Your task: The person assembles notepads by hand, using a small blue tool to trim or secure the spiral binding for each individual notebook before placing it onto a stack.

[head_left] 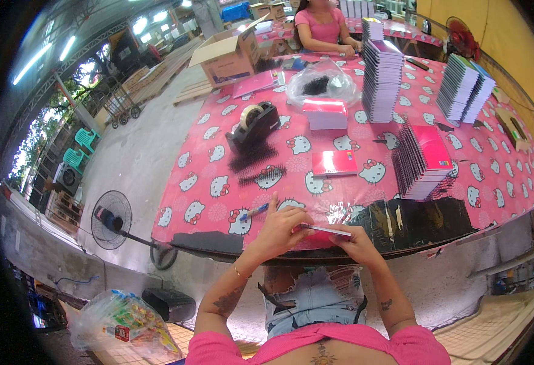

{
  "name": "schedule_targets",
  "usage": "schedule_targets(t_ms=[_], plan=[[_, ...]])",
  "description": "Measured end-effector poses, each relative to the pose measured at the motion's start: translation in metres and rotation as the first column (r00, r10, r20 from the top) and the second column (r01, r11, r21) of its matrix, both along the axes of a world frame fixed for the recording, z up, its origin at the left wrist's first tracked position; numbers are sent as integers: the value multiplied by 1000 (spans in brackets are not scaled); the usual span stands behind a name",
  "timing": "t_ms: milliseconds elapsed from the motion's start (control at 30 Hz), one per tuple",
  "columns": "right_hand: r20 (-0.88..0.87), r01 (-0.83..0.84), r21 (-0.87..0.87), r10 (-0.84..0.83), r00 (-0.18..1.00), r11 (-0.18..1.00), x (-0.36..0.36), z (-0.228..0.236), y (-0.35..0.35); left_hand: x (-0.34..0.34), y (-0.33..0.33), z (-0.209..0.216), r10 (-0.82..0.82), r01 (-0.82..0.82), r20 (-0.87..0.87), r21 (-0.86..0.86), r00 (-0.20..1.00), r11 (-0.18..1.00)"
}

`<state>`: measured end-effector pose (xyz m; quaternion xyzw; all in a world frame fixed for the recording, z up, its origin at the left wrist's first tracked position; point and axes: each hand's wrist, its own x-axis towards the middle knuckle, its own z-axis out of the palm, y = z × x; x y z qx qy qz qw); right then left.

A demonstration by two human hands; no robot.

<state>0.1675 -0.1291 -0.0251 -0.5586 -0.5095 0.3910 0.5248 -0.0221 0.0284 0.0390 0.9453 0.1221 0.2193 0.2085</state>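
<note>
At the table's near edge I hold a thin pink-covered notebook (328, 229) almost level, its pale page edge showing. My left hand (282, 226) is closed on its left end, with one finger sticking up; what lies under the curled fingers is hidden. My right hand (358, 242) pinches the right end between thumb and fingers. Just beyond my left hand lies a blue pen (253, 212). Farther out, a pink notebook (334, 163) lies flat, with a small stack of pink pads (326, 114) behind it. Black binding coils (261, 167) lie to the left.
A black tape dispenser (253, 128) stands beyond the coils. Stacks of spiral notebooks (424, 159) rise at the right, including a tall one (381, 82). A clear plastic bag (322, 85), an open carton (227, 58) and a seated co-worker (322, 27) are at the far side.
</note>
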Motion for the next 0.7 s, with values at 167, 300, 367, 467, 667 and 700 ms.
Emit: schedule_targets(t_ms=[167, 300, 367, 467, 667, 700], plan=[[14, 13, -3, -13, 1000, 1000, 0, 2, -2, -2, -3, 0, -8, 5, -160, -17, 987, 1000], [31, 32, -10, -31, 999, 999, -2, -4, -1, 8, -56, -46, 320, -268, -68, 400, 945, 876], [-179, 132, 23, -125, 976, 991, -7, -5, 1, 1, -77, -92, 331, -277, -105, 350, 938, 895], [-246, 42, 35, -32, 969, 999, -10, -2, 2, -2, -82, -98, 333, -284, -56, 405, 941, 869], [-204, 36, 23, -31, 979, 999, -2, 9, -5, -5, -77, -97, 266, -232, -25, 421, 964, 877], [-226, 67, -2, -65, 972, 998, -2, 7, -6, -10, -87, -96, 100, -82, -41, 321, 994, 944]])
